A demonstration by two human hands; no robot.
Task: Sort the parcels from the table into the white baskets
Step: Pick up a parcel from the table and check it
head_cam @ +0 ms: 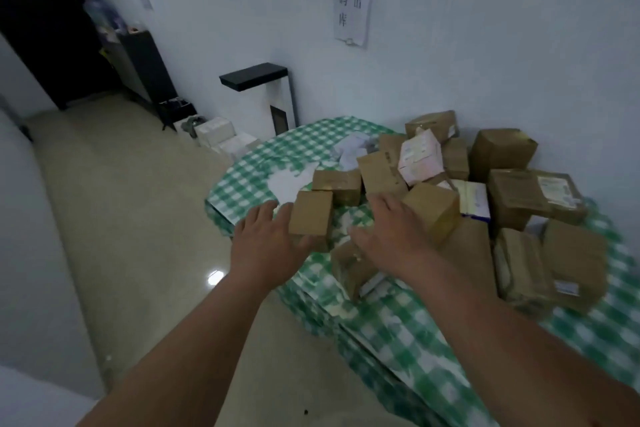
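Two bare hands reach toward a heap of cardboard parcels on a desk covered in green-and-white checked cloth.

The left hand (268, 243), fingers spread and straight, touches the side of a small plain brown box (310, 217) at the desk's (408, 329) near-left edge. The right hand (391, 232), fingers extended and holding nothing, hovers over the parcels (502, 191): mostly brown taped cartons, some with white labels, plus one pale pink-white box (420, 158), piled loosely against the wall.
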